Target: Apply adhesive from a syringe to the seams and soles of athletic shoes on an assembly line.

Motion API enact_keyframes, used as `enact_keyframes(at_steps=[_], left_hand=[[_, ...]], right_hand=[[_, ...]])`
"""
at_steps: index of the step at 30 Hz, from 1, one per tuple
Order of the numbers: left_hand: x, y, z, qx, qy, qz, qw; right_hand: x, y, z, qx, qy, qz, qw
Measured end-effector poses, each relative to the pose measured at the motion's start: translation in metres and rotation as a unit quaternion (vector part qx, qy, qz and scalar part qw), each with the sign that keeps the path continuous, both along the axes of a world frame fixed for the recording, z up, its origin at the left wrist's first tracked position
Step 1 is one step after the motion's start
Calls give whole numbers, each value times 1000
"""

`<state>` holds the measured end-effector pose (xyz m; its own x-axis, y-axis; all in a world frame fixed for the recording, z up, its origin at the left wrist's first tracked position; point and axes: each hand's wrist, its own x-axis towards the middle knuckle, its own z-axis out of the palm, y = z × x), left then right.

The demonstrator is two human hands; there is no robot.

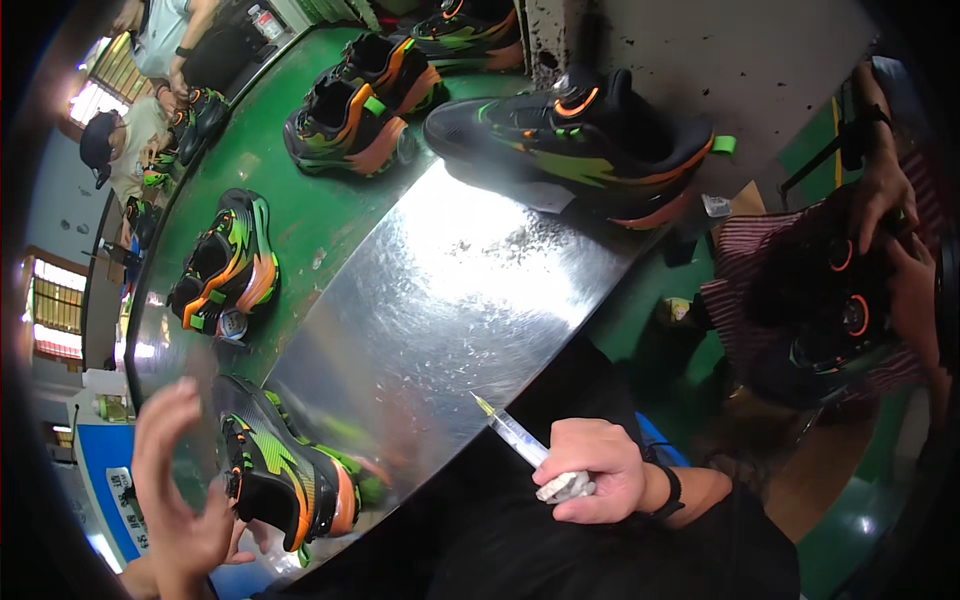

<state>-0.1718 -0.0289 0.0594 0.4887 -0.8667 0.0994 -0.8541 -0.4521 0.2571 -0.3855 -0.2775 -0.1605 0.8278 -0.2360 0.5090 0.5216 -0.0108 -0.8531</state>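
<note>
My right hand (600, 465) is closed around a clear syringe (517, 436) with a thin needle pointing up and left. A crumpled white wad (566, 487) is also in its grip. At the lower left my left hand (175, 480) is raised with fingers spread and slightly blurred, holding nothing. Just right of it sits a black, green and orange sneaker (285, 465), on the near end of a shiny metal plate (400, 330). Fingers (243, 540) show low beside that sneaker; whose they are I cannot tell.
A large black sneaker (570, 150) lies across the plate's far end. Several similar sneakers (350, 115) stand on the green table (330, 220), one pair (232, 260) on its left. At right a person in striped clothing (740, 300) handles dark shoes; others work at far left.
</note>
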Motion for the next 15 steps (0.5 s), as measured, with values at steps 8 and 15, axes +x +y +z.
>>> enact_keyframes(at_steps=[8,15], left_hand=[[40,-278,-77,-156,-58,-222,961],[33,-340,-82,-71,-13,-213,974]], right_hand=[[-18,-19,5,2,34,-30,999],[-32,-32,6,21,72,-45,996]])
